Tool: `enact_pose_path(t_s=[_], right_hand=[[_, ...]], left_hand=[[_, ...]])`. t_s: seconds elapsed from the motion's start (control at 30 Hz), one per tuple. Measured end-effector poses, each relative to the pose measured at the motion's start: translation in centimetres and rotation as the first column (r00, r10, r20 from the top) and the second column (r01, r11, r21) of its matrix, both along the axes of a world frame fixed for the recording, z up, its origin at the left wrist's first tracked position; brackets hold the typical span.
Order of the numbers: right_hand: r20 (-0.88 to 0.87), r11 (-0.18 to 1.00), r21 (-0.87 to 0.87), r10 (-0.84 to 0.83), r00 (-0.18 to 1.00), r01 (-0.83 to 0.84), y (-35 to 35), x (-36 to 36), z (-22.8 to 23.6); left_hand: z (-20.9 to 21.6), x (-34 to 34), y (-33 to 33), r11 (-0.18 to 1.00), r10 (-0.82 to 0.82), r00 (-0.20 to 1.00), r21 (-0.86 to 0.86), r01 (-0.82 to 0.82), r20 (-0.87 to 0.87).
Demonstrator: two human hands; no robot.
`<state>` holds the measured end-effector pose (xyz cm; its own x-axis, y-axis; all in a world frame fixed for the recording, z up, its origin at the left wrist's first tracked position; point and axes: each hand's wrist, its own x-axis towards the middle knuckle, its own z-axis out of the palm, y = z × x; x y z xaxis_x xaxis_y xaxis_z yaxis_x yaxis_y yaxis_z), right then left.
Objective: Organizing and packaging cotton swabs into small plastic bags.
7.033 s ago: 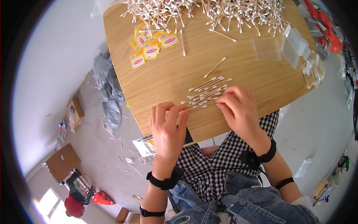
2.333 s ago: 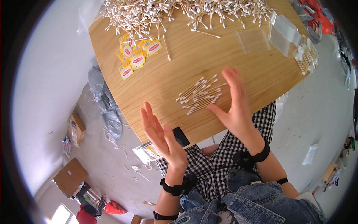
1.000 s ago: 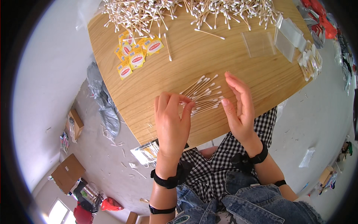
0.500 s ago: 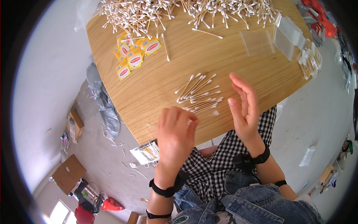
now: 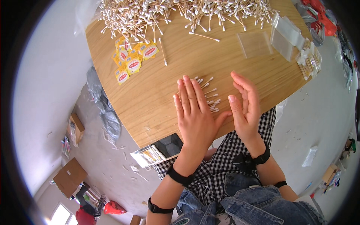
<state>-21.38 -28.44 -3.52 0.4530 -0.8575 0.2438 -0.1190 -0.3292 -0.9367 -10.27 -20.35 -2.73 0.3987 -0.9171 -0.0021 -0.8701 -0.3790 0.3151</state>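
My left hand (image 5: 197, 112) lies flat, palm down with fingers stretched, over a small group of cotton swabs (image 5: 213, 101) on the wooden table (image 5: 146, 101). The white tips of several swabs show along its right side; the others are hidden under the palm. To the right, my right hand (image 5: 247, 103) is held on edge, empty, with its fingers slightly curved and the thumb apart. Farther off, a single cotton swab (image 5: 163, 52) lies beside a loose stack of small yellow cards (image 5: 132, 63). Another lone swab (image 5: 204, 36) rests near the big pile of swabs (image 5: 138, 17).
Clear plastic bags (image 5: 255, 45) lie at the far right, next to filled packs of swabs (image 5: 309, 62) by the table edge. A dark flat object (image 5: 169, 145) and a printed pack (image 5: 148, 155) sit at the near left edge. Cardboard boxes (image 5: 70, 176) stand on the floor.
My left hand has moved forward and right, going from bent fingers to a flat palm over the small group of swabs. The right hand has hardly moved. The dark flat object is now uncovered.
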Motion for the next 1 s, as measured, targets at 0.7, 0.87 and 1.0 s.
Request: enact_pose_path(t_s=[0.7, 0.87, 1.0], right_hand=[[0.140, 0.985, 0.163, 0.036, 0.989, -0.059, -0.9, 1.9, 0.3], [0.220, 0.935, 0.314, 0.098, 0.970, -0.166, -0.3, 3.6, 0.9], [0.275, 0.926, 0.324, 0.102, 0.956, -0.192, 0.9, 3.7, 0.4]], left_hand=[[1.4, 1.7, 3.4, 0.963, 0.114, 0.934, -0.191, -0.187, -0.340], [1.1, 1.4, 3.6, 0.635, 0.016, 0.452, -0.340, -0.693, -0.892], [0.9, 0.5, 2.4, 0.583, -0.080, 0.387, -0.358, -0.730, -0.918]])
